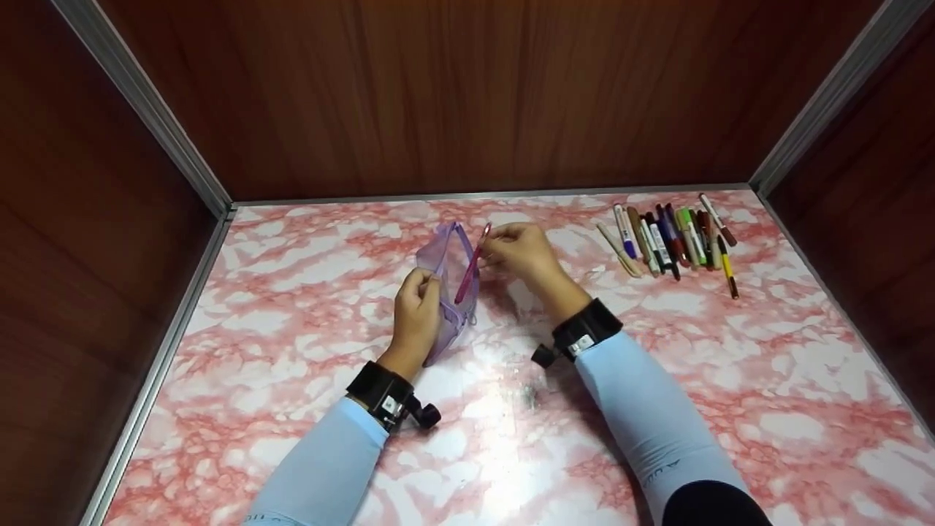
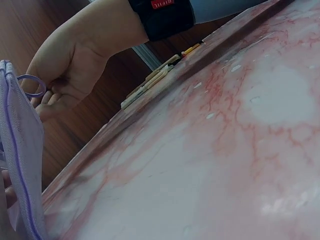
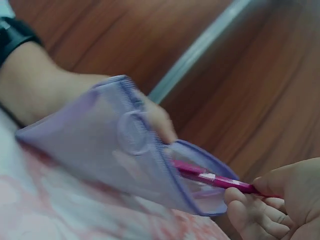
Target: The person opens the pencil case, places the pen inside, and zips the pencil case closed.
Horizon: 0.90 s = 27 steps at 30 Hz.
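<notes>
A translucent purple zippered pouch point(image 1: 436, 252) stands tilted near the middle of the table, its zip open. My left hand point(image 1: 417, 307) grips its left side. With thumb and fingers, my right hand point(image 1: 520, 252) pinches the upper end of a magenta pen point(image 1: 470, 272). In the right wrist view the pen point(image 3: 215, 179) slants through the pouch's mouth, its lower end inside. A round purple zip pull ring point(image 3: 133, 133) hangs on the pouch's side. Only a little of the left hand point(image 2: 7, 190) shows behind the pouch in the left wrist view.
Several pens and markers point(image 1: 661, 237) lie in a loose group at the right rear of the table. A yellow and black pen point(image 1: 727, 267) lies at their near right side. Wood-grain panels point(image 1: 475, 95) enclose the marbled red and white table point(image 1: 292, 409).
</notes>
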{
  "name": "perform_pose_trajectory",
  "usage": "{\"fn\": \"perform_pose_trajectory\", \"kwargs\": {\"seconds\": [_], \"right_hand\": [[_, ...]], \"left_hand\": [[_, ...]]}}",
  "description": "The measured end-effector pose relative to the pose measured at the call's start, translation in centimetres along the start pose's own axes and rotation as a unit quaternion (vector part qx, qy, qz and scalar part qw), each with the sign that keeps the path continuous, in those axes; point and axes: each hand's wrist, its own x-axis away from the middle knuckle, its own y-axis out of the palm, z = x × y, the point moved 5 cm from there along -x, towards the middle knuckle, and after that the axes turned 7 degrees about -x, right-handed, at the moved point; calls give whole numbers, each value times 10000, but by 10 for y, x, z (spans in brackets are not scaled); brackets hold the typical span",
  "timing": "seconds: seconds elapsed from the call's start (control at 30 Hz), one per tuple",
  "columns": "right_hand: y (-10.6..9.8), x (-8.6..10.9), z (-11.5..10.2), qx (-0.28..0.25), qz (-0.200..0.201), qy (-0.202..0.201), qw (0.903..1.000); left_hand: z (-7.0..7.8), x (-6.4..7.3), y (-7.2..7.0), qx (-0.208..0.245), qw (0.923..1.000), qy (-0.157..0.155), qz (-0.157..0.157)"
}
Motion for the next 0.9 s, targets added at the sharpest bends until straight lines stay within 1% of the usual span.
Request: {"fn": "perform_pose_trajectory", "kwargs": {"seconds": [0.13,0.23,0.3,0.33,0.37,0.47,0.53,0.57,0.63,0.7,0.8,0.9], "right_hand": [[9,4,6,529,-149,137,9984],[9,7,9,941,-162,183,9953],[9,8,9,1164,-223,108,9929],[9,8,8,1314,-284,-6,9909],[9,8,6,1565,-356,-196,9868],[8,11,-1,2175,-569,-794,9712],[5,13,-7,2389,-650,-1085,9628],[2,14,-8,2398,-692,-1153,9615],[-7,14,-10,2257,-766,-1130,9646],[-19,14,-12,2131,-753,-1099,9679],[-44,14,-14,2119,-589,-1042,9699],[-72,13,-17,2162,-300,-954,9712]], "left_hand": [[0,1,5,20,10000,-19,-8],[1,1,9,17,9999,2,-110],[1,1,10,8,9999,21,-117],[2,1,9,9,10000,16,-98],[2,1,8,25,10000,15,-65],[1,1,5,15,10000,-3,30],[0,1,3,3,10000,11,10],[0,1,3,2,10000,34,-3],[0,0,1,12,10000,74,-9],[0,0,-1,70,9999,127,74],[1,-1,-5,179,9992,188,301],[1,-2,-9,213,9983,257,483]]}}
